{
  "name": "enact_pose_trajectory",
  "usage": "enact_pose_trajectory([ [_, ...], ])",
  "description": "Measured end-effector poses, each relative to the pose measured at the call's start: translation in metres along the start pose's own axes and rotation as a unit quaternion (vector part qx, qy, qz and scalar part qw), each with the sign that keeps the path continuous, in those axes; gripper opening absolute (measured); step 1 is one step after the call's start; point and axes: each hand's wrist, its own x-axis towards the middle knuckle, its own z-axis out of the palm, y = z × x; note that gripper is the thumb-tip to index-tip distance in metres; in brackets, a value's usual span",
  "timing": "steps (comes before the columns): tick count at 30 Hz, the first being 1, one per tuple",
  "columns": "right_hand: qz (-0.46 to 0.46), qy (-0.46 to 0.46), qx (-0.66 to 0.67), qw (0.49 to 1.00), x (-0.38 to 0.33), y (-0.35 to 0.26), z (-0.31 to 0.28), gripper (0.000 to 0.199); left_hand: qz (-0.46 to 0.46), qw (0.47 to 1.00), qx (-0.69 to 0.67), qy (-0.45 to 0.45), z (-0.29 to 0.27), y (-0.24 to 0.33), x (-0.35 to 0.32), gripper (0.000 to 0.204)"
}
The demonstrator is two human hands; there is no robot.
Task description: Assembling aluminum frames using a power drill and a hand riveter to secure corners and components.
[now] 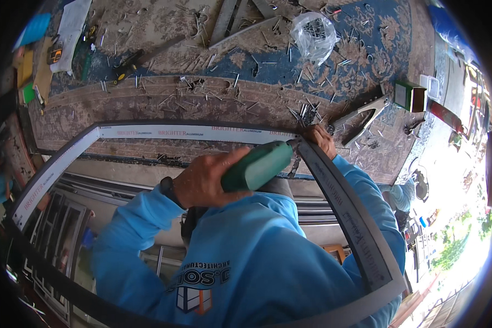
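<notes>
My left hand (pixel 210 177) is wrapped around a green, rounded, elongated block-like thing (pixel 265 167); its exact kind I cannot make out. The far end of that thing is close to a corner of a large dark metal frame (pixel 336 188) covered partly with pale protective film. At this same corner, my right hand (pixel 318 139) grips the frame from outside, its fingers curled over the edge. The frame surrounds my arms and body, its far side lying along the near part of the carpeted surface. Where the green thing meets the corner, contact is unclear.
Scattered screws and metal bits cover the patterned carpet (pixel 164 98). A clear plastic bag (pixel 314 35) of small fasteners lies at the back. To the right are a metal hand tool (pixel 363 117) and a green box (pixel 410 97). A yellow-and-black-handled tool (pixel 128 66) lies left.
</notes>
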Motion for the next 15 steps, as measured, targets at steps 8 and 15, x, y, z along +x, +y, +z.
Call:
enact_pose_trajectory([
  [8, 0.014, 0.004, 0.013, 1.0, -0.003, 0.0, 0.003, 0.027, -0.302, 0.873, -0.382, 0.025, -0.037, 0.003, -0.026, 0.054],
  [15, 0.071, 0.091, -0.104, 0.988, -0.005, -0.029, -0.039, 0.051, -0.086, 0.878, -0.447, 0.149, -0.111, 0.016, -0.04, 0.08],
])
